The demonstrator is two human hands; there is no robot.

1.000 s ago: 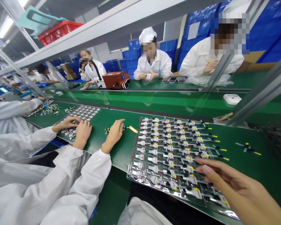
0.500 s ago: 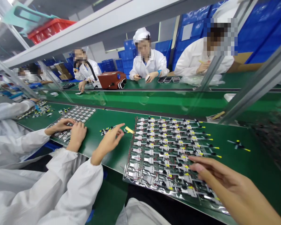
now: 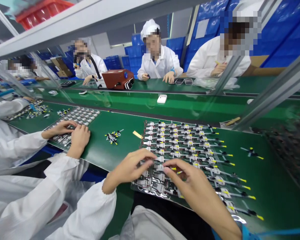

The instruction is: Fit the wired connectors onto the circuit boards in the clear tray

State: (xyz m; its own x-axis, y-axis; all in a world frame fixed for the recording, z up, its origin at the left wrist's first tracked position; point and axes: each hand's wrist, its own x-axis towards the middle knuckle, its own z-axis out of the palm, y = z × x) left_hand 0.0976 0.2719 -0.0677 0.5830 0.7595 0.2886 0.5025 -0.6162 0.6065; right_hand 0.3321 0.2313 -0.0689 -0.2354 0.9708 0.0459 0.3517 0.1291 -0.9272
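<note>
A clear plastic tray (image 3: 140, 185) holds several rows of small white wired parts with black and yellow tips (image 3: 190, 141). It lies on the green bench in front of me. My left hand (image 3: 130, 168) and my right hand (image 3: 192, 186) meet over the tray's near left corner. Their fingertips are pinched together on one small white part (image 3: 161, 166). A little heap of the same parts (image 3: 112, 136) and a yellowish strip (image 3: 137, 134) lie left of the tray. One loose part (image 3: 251, 152) lies to its right.
A co-worker's two hands (image 3: 72, 131) rest on a second tray (image 3: 87, 115) at the left. Beyond is a green conveyor (image 3: 190, 108) carrying a white box (image 3: 162, 98). Past it are a red-brown machine (image 3: 116, 79) and seated people. A slanted metal post (image 3: 270, 95) stands at the right.
My left hand came back from the small heap to the tray's near left corner. My right hand moved left from the tray's right part to meet it, fingers now pinched.
</note>
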